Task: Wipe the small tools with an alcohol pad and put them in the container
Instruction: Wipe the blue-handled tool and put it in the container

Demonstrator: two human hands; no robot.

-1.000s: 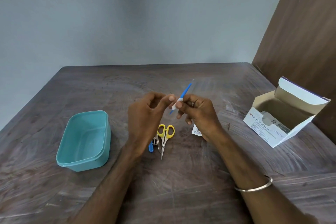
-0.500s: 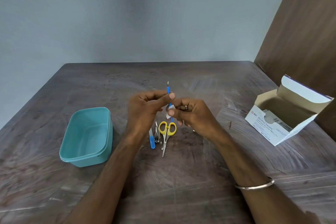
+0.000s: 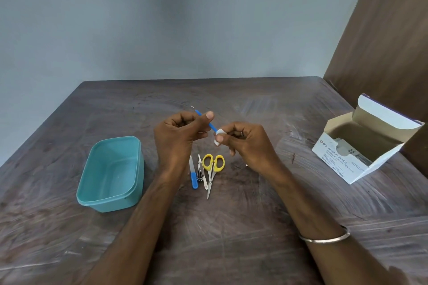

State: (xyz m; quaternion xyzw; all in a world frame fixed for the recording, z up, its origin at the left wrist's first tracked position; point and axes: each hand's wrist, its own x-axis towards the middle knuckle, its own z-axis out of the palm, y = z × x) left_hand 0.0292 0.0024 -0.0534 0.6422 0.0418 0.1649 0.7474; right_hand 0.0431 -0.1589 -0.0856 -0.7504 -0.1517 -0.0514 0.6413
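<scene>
My left hand point(image 3: 178, 136) pinches a thin blue-handled tool point(image 3: 212, 127) above the table, its metal tip pointing up and left. My right hand point(image 3: 245, 141) holds a small white alcohol pad point(image 3: 218, 136) wrapped around the tool's lower end. Below the hands lie yellow-handled scissors point(image 3: 213, 166), a nail clipper point(image 3: 200, 170) and a blue-handled file point(image 3: 193, 174) side by side on the table. A teal plastic container point(image 3: 111, 173) stands empty at the left.
An open white box of alcohol swabs point(image 3: 361, 143) sits at the right, close to a brown wooden panel point(image 3: 382, 34). The dark wooden table point(image 3: 231, 227) ends at a grey wall behind.
The blue tool has tilted from upright to pointing up-left. The hands have drawn slightly apart, with the pad now at the tool's lower end.
</scene>
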